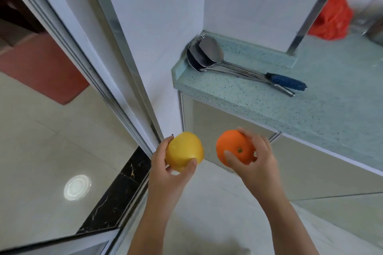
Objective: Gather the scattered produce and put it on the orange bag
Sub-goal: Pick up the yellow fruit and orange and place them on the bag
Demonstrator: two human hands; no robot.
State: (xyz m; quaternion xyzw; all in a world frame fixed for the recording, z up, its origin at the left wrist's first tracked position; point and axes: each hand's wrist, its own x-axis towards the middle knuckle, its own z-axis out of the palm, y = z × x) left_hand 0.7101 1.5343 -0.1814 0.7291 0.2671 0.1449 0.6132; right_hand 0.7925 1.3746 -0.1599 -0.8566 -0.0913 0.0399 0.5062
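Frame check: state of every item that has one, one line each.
Yellow round fruit: gripped by left hand, off any surface.
Orange round fruit: gripped by right hand, off any surface.
Orange plastic bag: crumpled on speckled blue-green countertop, no produce visible on it.
Stacked steel spatulas, one blue-handled: lying on countertop, heads at the wall corner.

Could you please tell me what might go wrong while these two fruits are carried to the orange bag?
Both hands are full: the left hand grips the yellow fruit, the right hand the orange, so neither could catch a slip. The orange bag looks crumpled; round fruit might roll off it onto the counter.
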